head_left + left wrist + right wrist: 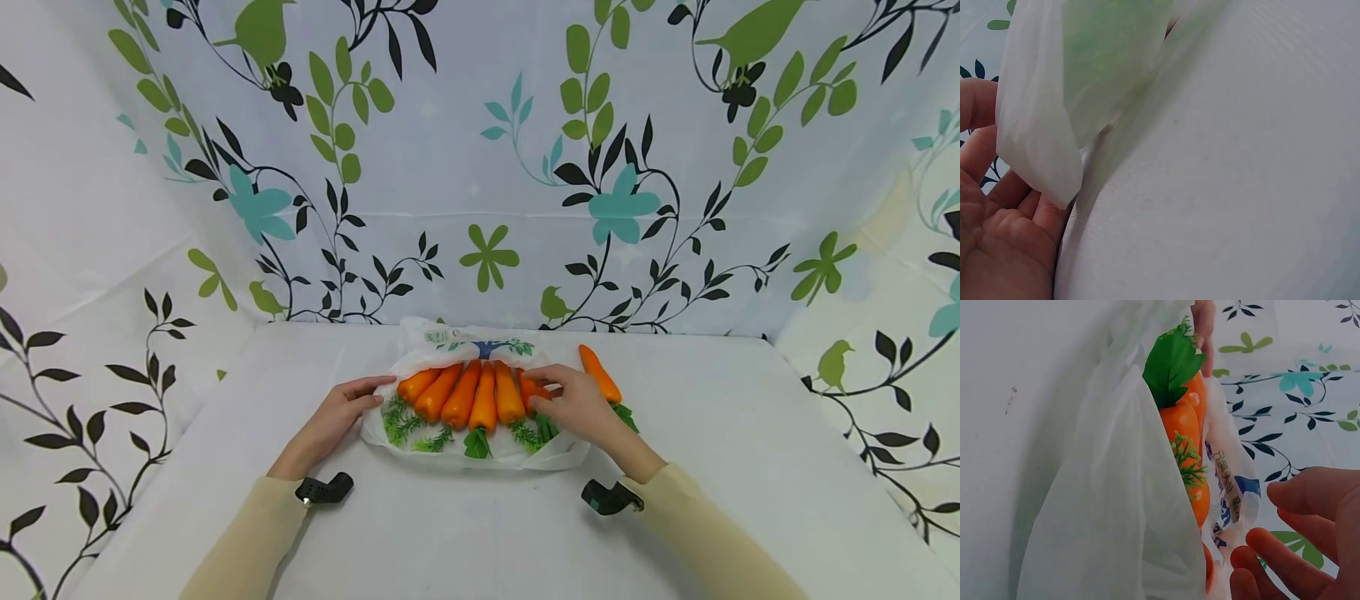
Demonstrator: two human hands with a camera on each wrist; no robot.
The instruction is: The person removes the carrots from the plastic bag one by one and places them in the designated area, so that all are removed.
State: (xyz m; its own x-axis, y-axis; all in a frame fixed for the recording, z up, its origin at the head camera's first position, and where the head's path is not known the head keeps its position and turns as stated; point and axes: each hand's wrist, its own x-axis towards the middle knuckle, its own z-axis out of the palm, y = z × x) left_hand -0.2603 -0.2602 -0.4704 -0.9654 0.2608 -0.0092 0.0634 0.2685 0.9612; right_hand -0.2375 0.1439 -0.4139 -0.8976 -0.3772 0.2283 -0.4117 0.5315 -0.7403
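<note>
The head view shows a white bag (pixel 566 455) on the table (pixel 450 533), with orange carrots (pixel 483 396) in a row in it. The left hand (pixel 339 412) touches the bag's left side with loose fingers. The right hand (pixel 583 407) is over the right end, softly bent, thumb and fingers apart. One lone carrot (pixel 598 373) lies just beside the bag.

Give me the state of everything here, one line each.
Plastic bag, lying open
Carrots in the bag, fanned side by side
Loose carrot, lying outside the bag
Left hand, at the bag's left edge
Right hand, over the bag's right end
Wrist cameras, worn, one per wrist
</note>
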